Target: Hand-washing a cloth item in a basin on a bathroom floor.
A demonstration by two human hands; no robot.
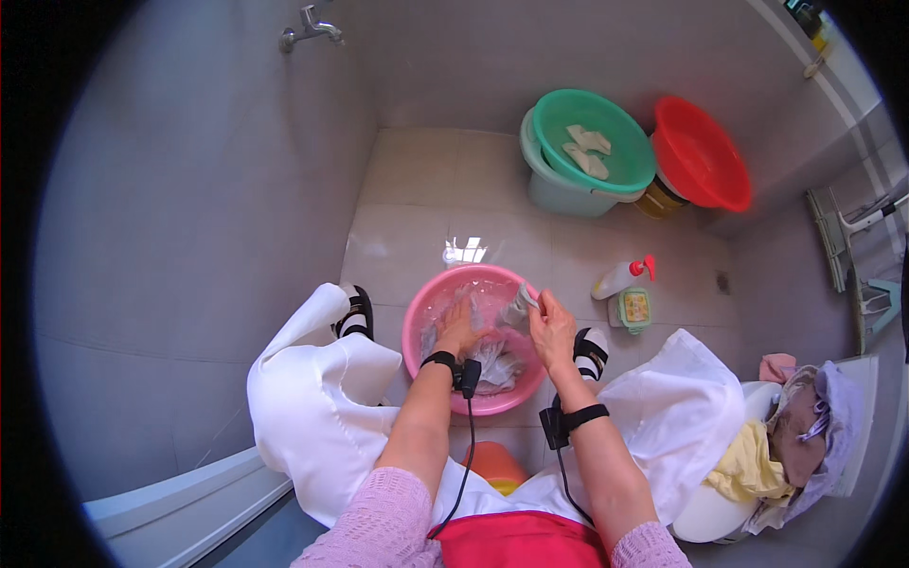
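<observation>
A pink plastic basin [410,323] with water stands on the tiled floor between my feet. Wet light grey cloth [497,363] lies in it, partly under water. Over the left half of the basin, my left hand [460,328] has its fingers spread and rests on or just above the wet cloth; what lies under the palm is hidden. At the basin's right rim, my right hand [552,325] pinches a corner of a small grey cloth [518,307] between thumb and fingers, and the cloth hangs over the water.
A green basin [550,117] with pale cloths sits on a bucket by the back wall, beside a red basin [703,156]. Right of my foot stand a pump bottle [616,281] and a lidded container [633,310]. Clothes [753,461] are piled far right. A tap [312,30] juts from the wall.
</observation>
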